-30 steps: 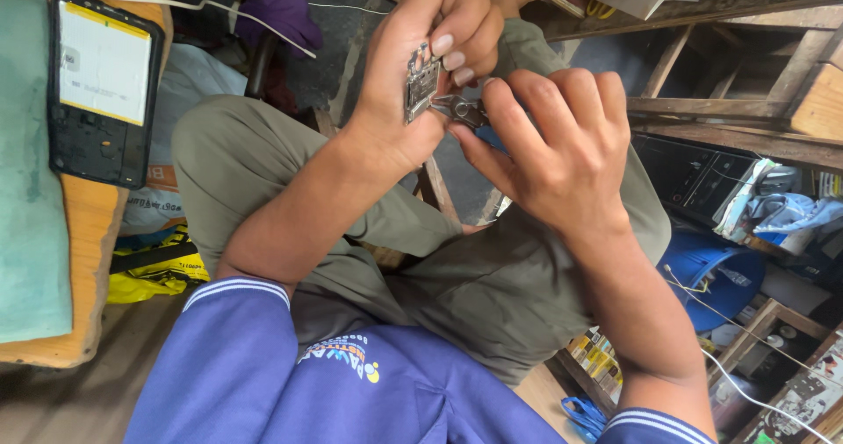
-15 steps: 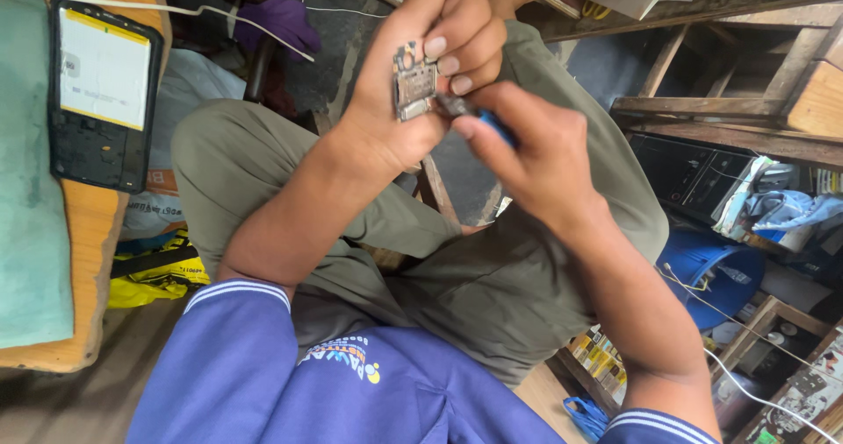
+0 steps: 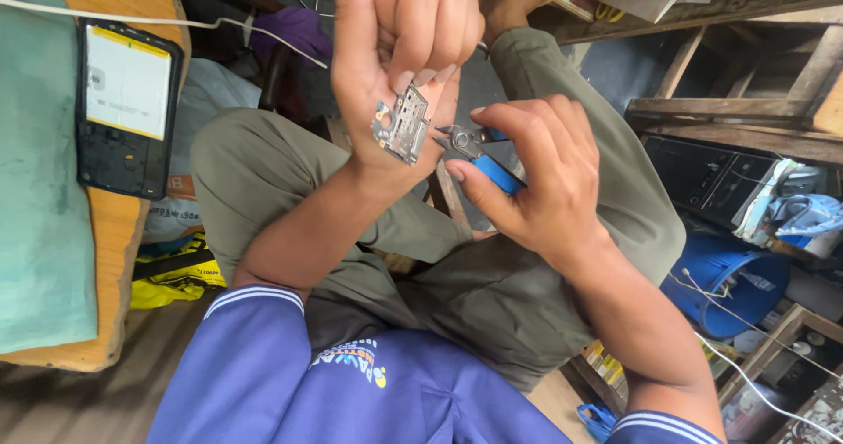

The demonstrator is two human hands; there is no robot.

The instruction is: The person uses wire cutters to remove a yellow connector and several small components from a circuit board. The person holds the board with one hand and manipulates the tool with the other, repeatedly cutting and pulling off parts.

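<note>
Far left: opened phone on wooden bench. Upper centre: our left hand, fingers curled, pinches a small circuit board. Right of it: our right hand grips blue-handled cutters; we keep the board steady, tips at its edge.

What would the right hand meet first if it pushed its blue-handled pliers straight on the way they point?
Most likely the small metal circuit board pinched in the left hand: the pliers in the right hand have their tip right at its edge, though depth is unclear.
</note>
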